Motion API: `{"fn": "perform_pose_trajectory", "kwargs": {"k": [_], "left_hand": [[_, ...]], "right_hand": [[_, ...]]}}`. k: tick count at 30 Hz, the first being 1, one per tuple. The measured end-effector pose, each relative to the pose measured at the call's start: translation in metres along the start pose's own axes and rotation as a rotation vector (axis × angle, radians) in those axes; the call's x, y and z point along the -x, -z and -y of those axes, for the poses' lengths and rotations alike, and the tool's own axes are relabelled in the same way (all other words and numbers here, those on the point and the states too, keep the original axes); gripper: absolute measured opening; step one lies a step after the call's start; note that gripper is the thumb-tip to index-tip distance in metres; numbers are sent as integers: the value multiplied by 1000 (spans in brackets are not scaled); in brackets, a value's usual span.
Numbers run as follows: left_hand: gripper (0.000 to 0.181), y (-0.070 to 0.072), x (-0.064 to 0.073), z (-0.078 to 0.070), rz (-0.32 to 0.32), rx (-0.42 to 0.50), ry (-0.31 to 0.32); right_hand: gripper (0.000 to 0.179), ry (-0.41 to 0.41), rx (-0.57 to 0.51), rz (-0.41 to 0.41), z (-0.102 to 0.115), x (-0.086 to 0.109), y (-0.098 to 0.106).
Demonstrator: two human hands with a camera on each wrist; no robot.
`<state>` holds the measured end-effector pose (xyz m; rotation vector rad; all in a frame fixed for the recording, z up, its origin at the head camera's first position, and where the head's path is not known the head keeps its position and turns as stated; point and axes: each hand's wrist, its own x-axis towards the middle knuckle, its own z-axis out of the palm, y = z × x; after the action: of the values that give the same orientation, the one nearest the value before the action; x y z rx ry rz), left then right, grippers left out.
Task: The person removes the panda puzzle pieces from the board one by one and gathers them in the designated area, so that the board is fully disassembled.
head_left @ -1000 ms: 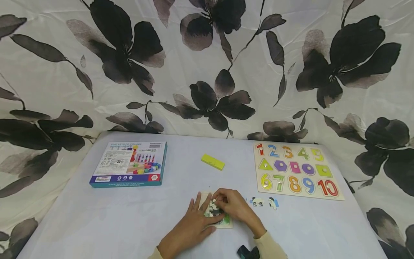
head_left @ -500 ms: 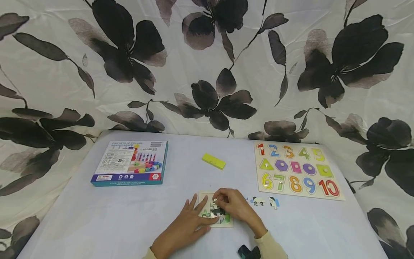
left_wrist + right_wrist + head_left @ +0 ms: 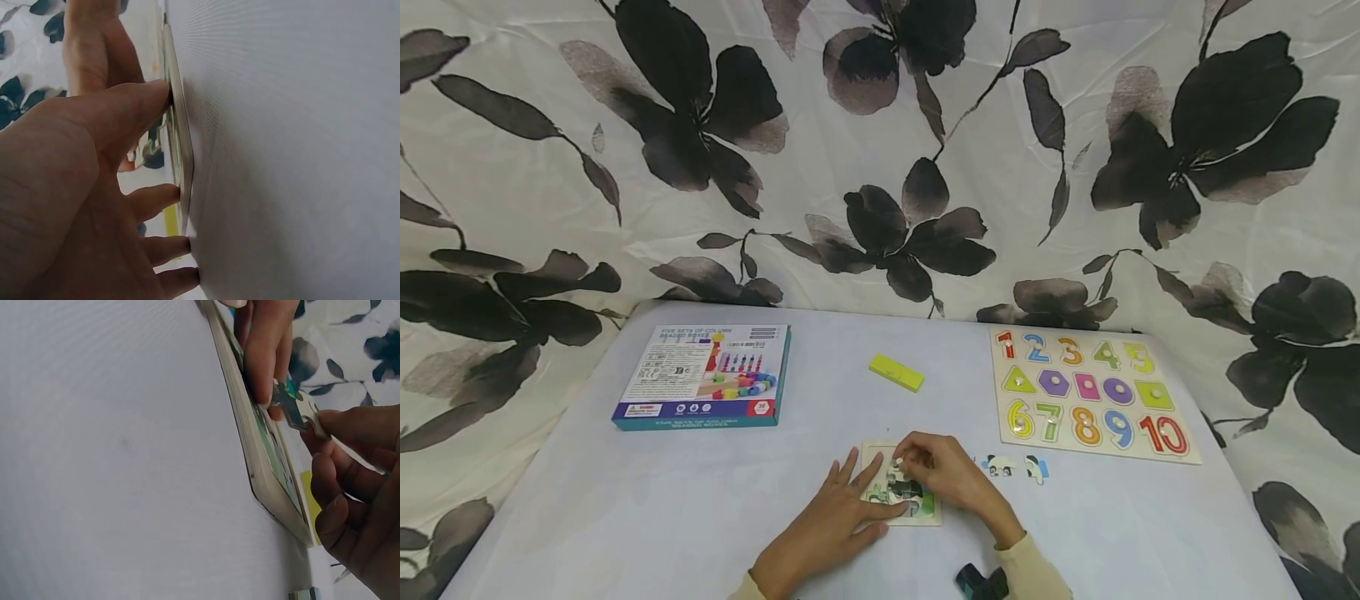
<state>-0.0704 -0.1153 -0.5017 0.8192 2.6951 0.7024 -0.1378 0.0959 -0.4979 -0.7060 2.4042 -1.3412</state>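
A small wooden jigsaw tray point(image 3: 930, 520) with a panda picture lies near the front middle of the table. My left hand point(image 3: 829, 518) is spread over its left side, thumb and index finger touching it. In the left wrist view, the other fingertips reach the table beyond the tray edge point(image 3: 182, 125). Between thumb and index finger, my right hand point(image 3: 953, 477) pinches a jigsaw piece point(image 3: 291, 407), tilted above the tray in the right wrist view. To the right lie loose panda pieces point(image 3: 1000, 467), one with a blue edge point(image 3: 1037, 470).
At the back left lies a bead-set box point(image 3: 700, 379). A yellow-green block point(image 3: 896, 372) sits behind the tray. A number-and-shape board point(image 3: 1097, 396) occupies the back right. Beside the right sleeve point(image 3: 1033, 571) is a dark object point(image 3: 982, 583) at the front edge.
My left hand has shifted slightly left, uncovering more of the tray. The right hand stays over the tray's upper part with its pinch kept.
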Motion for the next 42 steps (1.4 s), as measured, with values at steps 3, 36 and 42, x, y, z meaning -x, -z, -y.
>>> {"fn": "perform_pose_trajectory", "kwargs": {"k": [3,36,42], "left_hand": [[35,1,0,-1,-2,2,-6],[33,1,-2,0,-80,-26,17],[34,0,-3,1,-86,-23,21]], "right_hand": [[11,-2,-1,-16,0,2,3],[17,-170,-40,-180,-47,91,90],[15,-193,-69,-129,-52,101,90]]}}
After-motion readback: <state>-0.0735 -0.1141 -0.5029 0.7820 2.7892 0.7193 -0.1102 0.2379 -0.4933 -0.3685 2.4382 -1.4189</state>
